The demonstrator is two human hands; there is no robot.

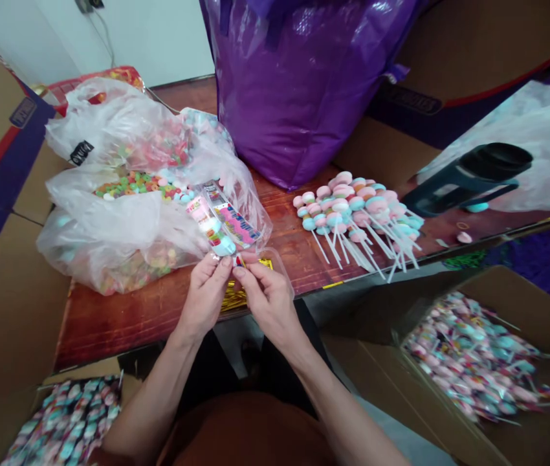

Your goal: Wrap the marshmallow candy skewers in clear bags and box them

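Note:
My left hand [206, 288] is closed, pinching the lower end of a clear printed bag that holds a marshmallow pop [211, 226] in white, pink and blue. Fingertips of my right hand [271, 294] are pinched together close beside it, at the gathered end of the bag; a small coloured bit shows between the hands, too small to name. Just beyond lie flat printed bags [233, 217]. Under my hands stands a clear plastic tub [282, 272] with gold twist ties [233, 298]. To the right, unwrapped marshmallow pops [352, 204] are heaped with their sticks toward me.
Plastic bags of candy [110, 220] fill the table's left side. A purple bag [299, 84] stands at the back, a dark bottle [464, 181] at right. Open cardboard boxes hold wrapped pops, one at lower right [376, 382], another at lower left [132, 388].

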